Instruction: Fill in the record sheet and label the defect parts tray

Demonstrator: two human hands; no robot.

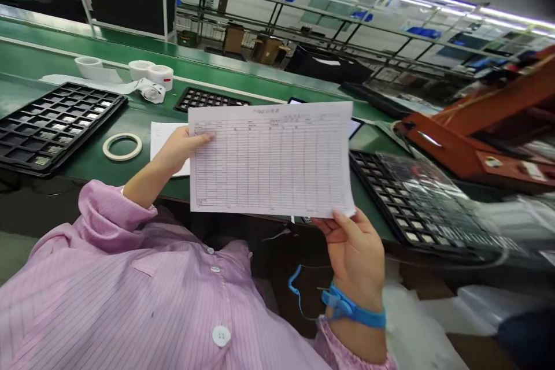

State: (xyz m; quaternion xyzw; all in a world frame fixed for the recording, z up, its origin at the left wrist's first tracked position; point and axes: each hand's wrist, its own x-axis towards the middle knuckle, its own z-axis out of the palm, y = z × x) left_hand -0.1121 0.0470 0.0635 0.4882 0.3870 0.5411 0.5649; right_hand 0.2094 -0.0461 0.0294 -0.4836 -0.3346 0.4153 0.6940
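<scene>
Between my hands, a white sheet of paper [273, 167] printed with a ruled table is held up facing me. My left hand [177, 147] pinches its upper left edge, thumb on the front and the other fingers behind. At the lower right corner, my right hand [353, 243] grips the sheet, with its thumb over the edge. A blue wrist strap [368, 317] with a coiled cord circles my right wrist. Behind my left hand, another white paper [162, 136] lies on the green bench [93, 153], partly hidden by the held sheet.
A black compartment tray [60, 121] with small parts sits left, near a tape roll [122, 147] and white label rolls [150, 72]. Another tray [407, 208], partly under clear plastic, lies right, before an orange-red machine [485, 133]. A smaller tray [208, 97] stands behind the sheet.
</scene>
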